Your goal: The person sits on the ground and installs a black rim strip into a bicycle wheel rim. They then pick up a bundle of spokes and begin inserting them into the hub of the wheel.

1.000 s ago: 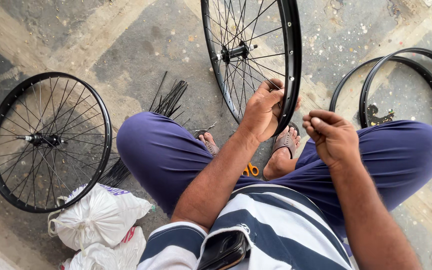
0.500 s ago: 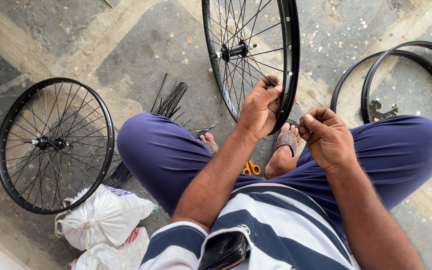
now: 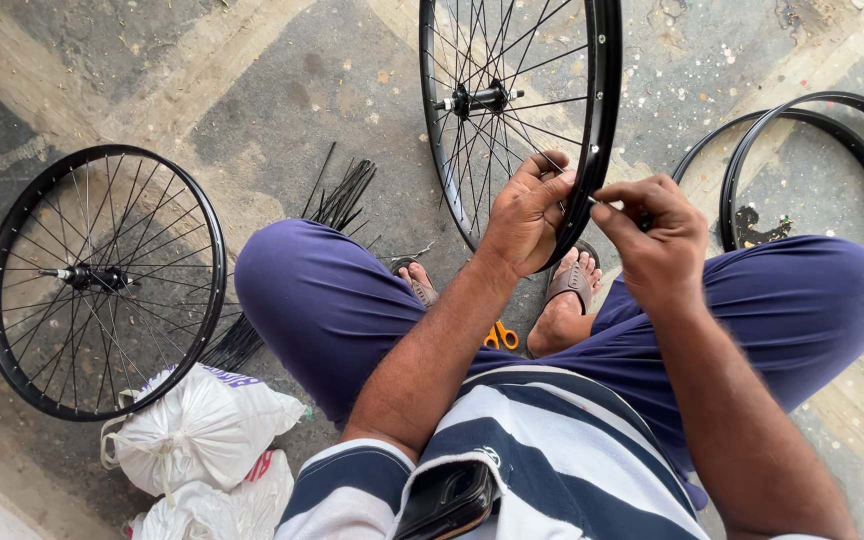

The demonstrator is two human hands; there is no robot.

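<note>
A black spoked bicycle wheel [image 3: 607, 90] stands upright on the floor between my knees. My left hand [image 3: 527, 212] grips its rim near the bottom, fingers curled around the rim and spokes. My right hand [image 3: 657, 232] is just right of the rim, thumb and fingers pinched on a small silver part, probably a spoke nipple [image 3: 593, 201], held against the rim's outer edge. I sit on the floor in blue trousers and a striped shirt.
A second spoked wheel [image 3: 102, 280] lies flat at left. Loose black spokes [image 3: 337, 200] lie beside my left knee. Two bare black rims [image 3: 812, 150] lie at right. White bags [image 3: 197, 430] sit at lower left. An orange-handled tool [image 3: 499, 337] lies by my sandalled feet.
My right hand has risen from my right knee to the wheel rim, now pinching a small part against it. My left hand has stayed on the rim.
</note>
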